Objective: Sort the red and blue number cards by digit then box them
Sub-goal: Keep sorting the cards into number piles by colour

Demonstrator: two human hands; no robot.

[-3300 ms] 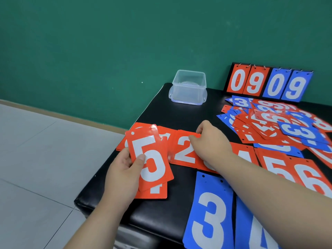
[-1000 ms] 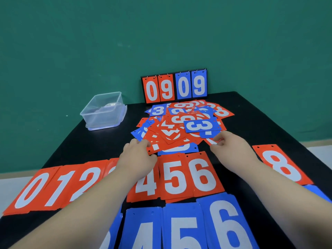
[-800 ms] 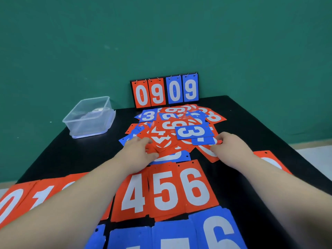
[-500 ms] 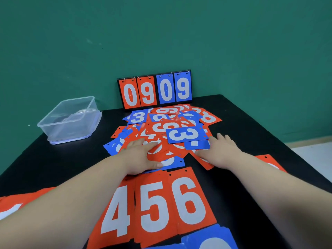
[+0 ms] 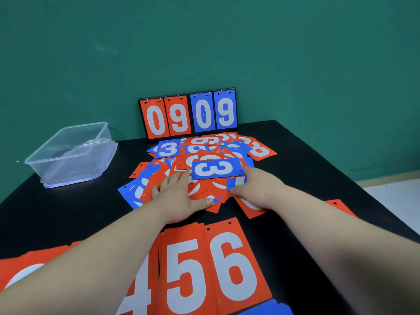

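A loose heap of red and blue number cards [image 5: 205,153] lies in the middle of the black table [image 5: 295,160], with a blue 3 card [image 5: 217,169] on top. My left hand [image 5: 179,196] lies flat on the heap's near left side, fingers spread. My right hand [image 5: 256,187] rests on the near right side, fingers over the cards and under the blue 3's edge. Sorted red cards 4, 5 and 6 [image 5: 204,269] lie in a row close to me. A blue card's corner [image 5: 270,309] shows at the bottom edge.
A clear plastic box [image 5: 70,155] stands at the back left of the table. A flip scoreboard reading 0909 [image 5: 188,114] leans against the green wall. A red card [image 5: 341,206] lies at the right, partly behind my right forearm. More red cards [image 5: 27,267] lie at the bottom left.
The view has swung from the left row to the heap and moved closer. Both hands have gone from the sorted cards onto the heap and now press flat on it.
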